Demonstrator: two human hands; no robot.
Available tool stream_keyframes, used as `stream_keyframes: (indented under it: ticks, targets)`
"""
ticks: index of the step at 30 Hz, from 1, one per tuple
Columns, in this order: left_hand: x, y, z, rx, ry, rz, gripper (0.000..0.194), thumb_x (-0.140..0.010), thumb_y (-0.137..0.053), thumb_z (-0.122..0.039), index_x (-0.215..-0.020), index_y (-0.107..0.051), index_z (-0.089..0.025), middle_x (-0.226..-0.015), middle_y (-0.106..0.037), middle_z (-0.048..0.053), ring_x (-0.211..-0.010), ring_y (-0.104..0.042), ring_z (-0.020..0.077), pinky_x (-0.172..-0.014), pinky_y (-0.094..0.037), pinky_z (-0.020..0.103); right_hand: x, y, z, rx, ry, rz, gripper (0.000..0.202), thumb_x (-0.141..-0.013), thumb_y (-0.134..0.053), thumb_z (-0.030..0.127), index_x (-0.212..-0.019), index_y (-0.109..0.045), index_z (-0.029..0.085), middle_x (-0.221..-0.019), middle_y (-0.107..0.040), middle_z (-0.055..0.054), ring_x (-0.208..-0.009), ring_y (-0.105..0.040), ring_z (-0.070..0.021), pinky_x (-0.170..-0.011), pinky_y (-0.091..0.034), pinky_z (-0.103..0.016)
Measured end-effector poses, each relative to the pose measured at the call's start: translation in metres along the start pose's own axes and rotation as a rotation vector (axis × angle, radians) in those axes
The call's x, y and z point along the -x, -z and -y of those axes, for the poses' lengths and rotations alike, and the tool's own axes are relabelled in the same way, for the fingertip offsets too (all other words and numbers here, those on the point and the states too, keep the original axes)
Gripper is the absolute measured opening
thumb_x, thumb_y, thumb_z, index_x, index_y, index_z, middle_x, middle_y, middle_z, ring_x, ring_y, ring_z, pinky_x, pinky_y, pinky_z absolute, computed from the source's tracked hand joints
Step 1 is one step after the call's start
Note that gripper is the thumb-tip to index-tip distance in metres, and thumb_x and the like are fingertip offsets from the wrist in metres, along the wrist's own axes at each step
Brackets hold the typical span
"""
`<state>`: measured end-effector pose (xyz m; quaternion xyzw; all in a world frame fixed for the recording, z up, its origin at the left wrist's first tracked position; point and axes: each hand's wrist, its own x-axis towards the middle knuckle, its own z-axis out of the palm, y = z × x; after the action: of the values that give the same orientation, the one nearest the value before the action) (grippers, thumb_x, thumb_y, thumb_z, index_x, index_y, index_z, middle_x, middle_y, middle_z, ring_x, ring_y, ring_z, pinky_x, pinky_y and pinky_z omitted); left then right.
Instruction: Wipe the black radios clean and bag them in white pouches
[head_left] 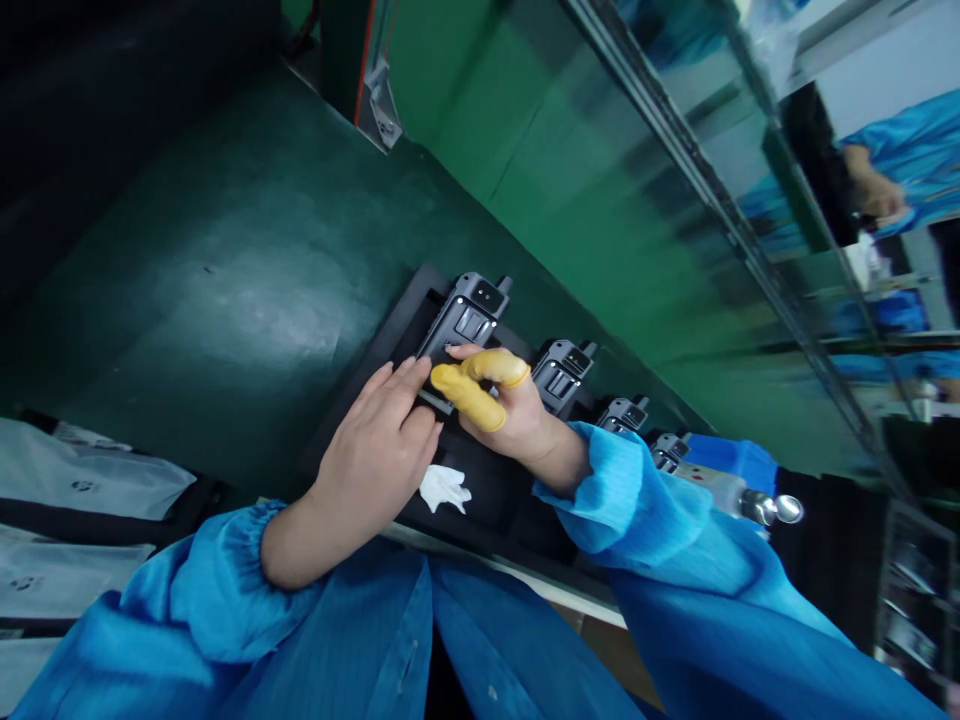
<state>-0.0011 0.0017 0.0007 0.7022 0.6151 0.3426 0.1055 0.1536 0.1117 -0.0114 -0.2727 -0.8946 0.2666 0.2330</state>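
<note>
A dark grey handheld device [470,318] lies in a black tray [405,310], its top end pointing up and right. My left hand [382,435] rests at its lower left edge, fingers extended close together. My right hand [499,395] reaches over the lower part of the device, with yellow finger covers [480,385] on two fingers; what its fingertips press or pinch is hidden. A crumpled white cloth [445,488] lies in the tray just below my hands. More such devices stand in a row to the right, the nearest one [561,373] beside my right wrist.
A bottle with a metal cap [757,506] and a blue object [735,460] are at the right. Behind the tray runs a green panel [570,200]. Bagged items [90,480] lie at the left. Beyond the panel, another person's hand [877,190] shows.
</note>
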Motion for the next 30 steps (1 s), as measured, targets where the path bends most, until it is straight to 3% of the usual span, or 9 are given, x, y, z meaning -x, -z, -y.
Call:
stream_keyframes:
  ticks: [2, 4, 6, 9, 15, 21, 25, 30]
  targets:
    - [0.000, 0.000, 0.000, -0.005, -0.006, -0.003, 0.016, -0.089, -0.050, -0.013, -0.081, -0.064, -0.011, -0.123, -0.063, 0.022, -0.118, -0.060, 0.0290, -0.103, -0.048, 0.049, -0.002, 0.001, -0.004, 0.049, -0.012, -0.078, 0.030, -0.083, -0.057, 0.032, -0.112, -0.057, 0.025, -0.094, -0.064, -0.005, -0.085, -0.065, -0.0184, -0.076, -0.059, -0.035]
    - [0.000, 0.001, 0.000, -0.009, -0.009, -0.008, 0.016, -0.089, -0.051, -0.013, -0.079, -0.063, -0.010, -0.123, -0.063, 0.022, -0.118, -0.060, 0.0292, -0.103, -0.048, 0.048, -0.008, 0.005, -0.004, 0.096, -0.022, -0.131, 0.032, -0.083, -0.056, 0.027, -0.116, -0.055, 0.027, -0.100, -0.063, -0.006, -0.094, -0.064, -0.0209, -0.085, -0.056, -0.042]
    - [0.000, 0.000, 0.000, -0.012, -0.009, -0.013, 0.015, -0.088, -0.052, -0.012, -0.079, -0.063, -0.010, -0.122, -0.063, 0.023, -0.117, -0.061, 0.0297, -0.103, -0.048, 0.048, -0.017, 0.009, 0.000, 0.116, -0.027, -0.148, 0.036, -0.084, -0.056, 0.027, -0.120, -0.054, 0.030, -0.110, -0.062, -0.008, -0.107, -0.059, -0.0254, -0.097, -0.050, -0.051]
    - [0.000, 0.000, 0.000, -0.016, -0.010, -0.021, 0.015, -0.088, -0.052, -0.012, -0.079, -0.063, -0.010, -0.122, -0.063, 0.023, -0.116, -0.061, 0.0296, -0.103, -0.049, 0.048, -0.025, 0.010, 0.007, 0.122, -0.036, -0.126, 0.036, -0.086, -0.053, 0.031, -0.122, -0.052, 0.032, -0.120, -0.059, -0.009, -0.113, -0.057, -0.0280, -0.101, -0.046, -0.056]
    - [0.000, 0.000, 0.000, -0.023, -0.021, -0.030, 0.015, -0.088, -0.052, -0.013, -0.079, -0.063, -0.010, -0.121, -0.064, 0.023, -0.116, -0.061, 0.0295, -0.102, -0.049, 0.048, -0.027, -0.002, 0.004, 0.158, 0.000, -0.088, 0.037, -0.086, -0.049, 0.027, -0.123, -0.051, 0.032, -0.112, -0.060, -0.008, -0.114, -0.056, -0.0280, -0.104, -0.043, -0.058]
    - [0.000, -0.001, 0.000, 0.009, 0.008, -0.004, 0.017, -0.089, -0.050, -0.014, -0.079, -0.063, -0.012, -0.124, -0.062, 0.022, -0.119, -0.059, 0.0294, -0.104, -0.047, 0.050, -0.034, -0.004, 0.005, 0.312, 0.202, -0.132, 0.064, -0.082, -0.042, 0.010, -0.138, -0.033, 0.041, -0.106, -0.054, -0.003, -0.103, -0.060, -0.0216, -0.098, -0.047, -0.050]
    - [0.000, -0.001, 0.001, -0.004, -0.003, -0.009, 0.017, -0.089, -0.051, -0.014, -0.078, -0.064, -0.011, -0.123, -0.063, 0.023, -0.118, -0.060, 0.0298, -0.104, -0.047, 0.049, -0.038, -0.003, 0.013, 0.309, 0.123, -0.058, 0.071, -0.083, -0.040, 0.011, -0.144, -0.024, 0.042, -0.112, -0.053, -0.003, -0.107, -0.058, -0.0223, -0.100, -0.043, -0.051]
    - [0.000, 0.000, 0.001, 0.000, -0.009, 0.002, 0.018, -0.090, -0.050, -0.015, -0.080, -0.064, -0.011, -0.123, -0.063, 0.023, -0.118, -0.059, 0.0300, -0.103, -0.048, 0.050, -0.041, -0.005, 0.019, 0.293, 0.020, 0.037, 0.067, -0.086, -0.039, 0.015, -0.146, -0.025, 0.040, -0.119, -0.052, -0.005, -0.109, -0.056, -0.0243, -0.097, -0.043, -0.051]
